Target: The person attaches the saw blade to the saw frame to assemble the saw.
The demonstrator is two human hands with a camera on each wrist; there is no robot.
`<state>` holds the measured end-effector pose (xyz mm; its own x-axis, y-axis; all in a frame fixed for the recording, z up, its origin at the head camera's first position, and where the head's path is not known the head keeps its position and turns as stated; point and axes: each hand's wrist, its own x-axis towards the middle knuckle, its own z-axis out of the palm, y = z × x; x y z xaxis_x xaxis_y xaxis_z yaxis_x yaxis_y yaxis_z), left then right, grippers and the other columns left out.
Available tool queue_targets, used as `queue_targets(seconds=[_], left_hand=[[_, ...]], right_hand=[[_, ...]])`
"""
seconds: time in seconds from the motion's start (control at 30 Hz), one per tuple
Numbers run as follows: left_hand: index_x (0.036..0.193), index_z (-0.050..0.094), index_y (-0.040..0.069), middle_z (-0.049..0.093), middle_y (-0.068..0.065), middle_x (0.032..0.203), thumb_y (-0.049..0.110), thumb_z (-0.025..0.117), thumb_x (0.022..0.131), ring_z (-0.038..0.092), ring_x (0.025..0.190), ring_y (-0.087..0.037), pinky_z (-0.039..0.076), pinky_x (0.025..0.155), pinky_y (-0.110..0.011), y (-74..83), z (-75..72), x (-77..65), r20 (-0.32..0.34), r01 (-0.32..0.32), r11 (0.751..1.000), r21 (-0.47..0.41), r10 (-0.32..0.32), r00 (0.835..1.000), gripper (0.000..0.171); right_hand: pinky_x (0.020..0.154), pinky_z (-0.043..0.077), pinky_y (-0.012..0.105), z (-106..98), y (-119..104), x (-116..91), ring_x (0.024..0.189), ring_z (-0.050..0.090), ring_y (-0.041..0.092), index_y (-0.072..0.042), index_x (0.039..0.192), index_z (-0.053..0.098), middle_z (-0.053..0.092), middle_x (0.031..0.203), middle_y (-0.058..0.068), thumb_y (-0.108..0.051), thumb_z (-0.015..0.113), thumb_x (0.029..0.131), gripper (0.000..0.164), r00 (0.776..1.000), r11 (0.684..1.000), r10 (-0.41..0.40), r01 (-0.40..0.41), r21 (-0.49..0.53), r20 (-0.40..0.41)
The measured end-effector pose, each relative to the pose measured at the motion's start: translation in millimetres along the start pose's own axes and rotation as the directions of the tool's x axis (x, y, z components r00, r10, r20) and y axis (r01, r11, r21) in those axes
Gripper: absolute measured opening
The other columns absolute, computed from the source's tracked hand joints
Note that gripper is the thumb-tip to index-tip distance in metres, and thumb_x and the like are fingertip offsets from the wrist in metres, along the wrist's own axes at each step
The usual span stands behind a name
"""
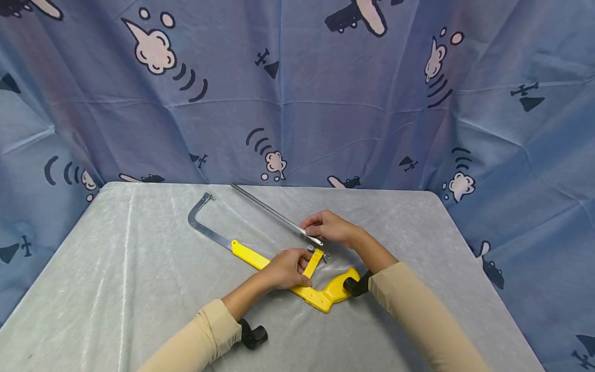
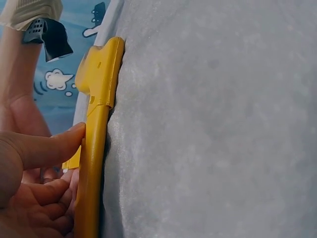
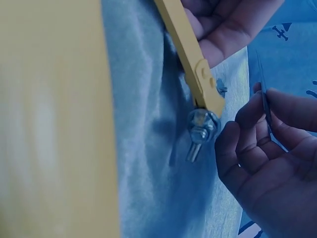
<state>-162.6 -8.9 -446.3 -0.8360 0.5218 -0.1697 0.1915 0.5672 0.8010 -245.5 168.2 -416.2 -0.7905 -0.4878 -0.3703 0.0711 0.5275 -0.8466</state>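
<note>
A hacksaw with a yellow handle and frame [image 1: 250,256] and a bent metal front arm [image 1: 211,233] lies slantwise on the table. My left hand [image 1: 283,269] grips its frame beside the yellow upright arm [image 1: 315,261], thumb against the frame in the left wrist view. A bolt with a wing nut [image 3: 194,151] sits at that arm's tip. Between thumb and fingers, my right hand [image 1: 332,227] pinches a thin, straight saw blade [image 1: 267,207] near its end. The blade is apart from the frame and points away to the far left, its near end close over the upright arm's tip.
A pale grey cloth covers the table [image 1: 153,289]. Behind it hangs a blue curtain [image 1: 302,129] printed with planes and clouds. Black wrist mounts [image 1: 253,336] sit at both sleeves, and the right one overlaps the saw handle in the head view.
</note>
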Motion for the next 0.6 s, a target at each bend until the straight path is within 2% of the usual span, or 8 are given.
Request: queue_targets(seconds=[0.2, 0.47, 0.6], left_hand=[[0.108, 0.062, 0.002, 0.058, 0.0, 0.087, 0.007, 0.087, 0.074, 0.052, 0.077, -0.009, 0.045, 0.071, -0.022, -0.1, -0.1, -1.5, -0.005, 0.009, 1.0, -0.013, -0.009, 1.0, 0.043], [0.107, 0.061, 0.003, 0.059, 0.001, 0.089, 0.009, 0.087, 0.074, 0.053, 0.078, -0.01, 0.045, 0.073, -0.023, 0.3, 0.1, -2.7, -0.012, 0.016, 1.0, -0.006, -0.016, 1.0, 0.042], [0.108, 0.061, 0.004, 0.058, 0.002, 0.088, 0.01, 0.087, 0.074, 0.053, 0.078, -0.01, 0.045, 0.074, -0.024, -0.1, 0.8, -2.3, -0.014, 0.023, 1.0, 0.006, -0.023, 1.0, 0.043]], right_hand=[[0.071, 0.045, 0.026, 4.3, -5.4, -0.5, 0.081, 0.053, 0.012, 0.004, 0.123, 0.064, 0.064, 0.1, 0.007, -0.008, 0.056, 0.098, 0.029, 1.0, 1.0, -0.011, 0.011, 0.02, 0.014], [0.072, 0.046, 0.026, 11.4, -12.1, 2.9, 0.082, 0.054, 0.014, 0.003, 0.122, 0.065, 0.065, 0.104, 0.011, -0.007, 0.056, 0.099, 0.027, 0.999, 1.0, -0.029, 0.029, 0.007, 0.035], [0.071, 0.044, 0.025, 15.2, -15.6, 3.6, 0.079, 0.052, 0.013, 0.006, 0.121, 0.064, 0.064, 0.1, 0.01, -0.006, 0.055, 0.098, 0.027, 0.997, 0.998, -0.055, 0.055, 0.01, 0.056]])
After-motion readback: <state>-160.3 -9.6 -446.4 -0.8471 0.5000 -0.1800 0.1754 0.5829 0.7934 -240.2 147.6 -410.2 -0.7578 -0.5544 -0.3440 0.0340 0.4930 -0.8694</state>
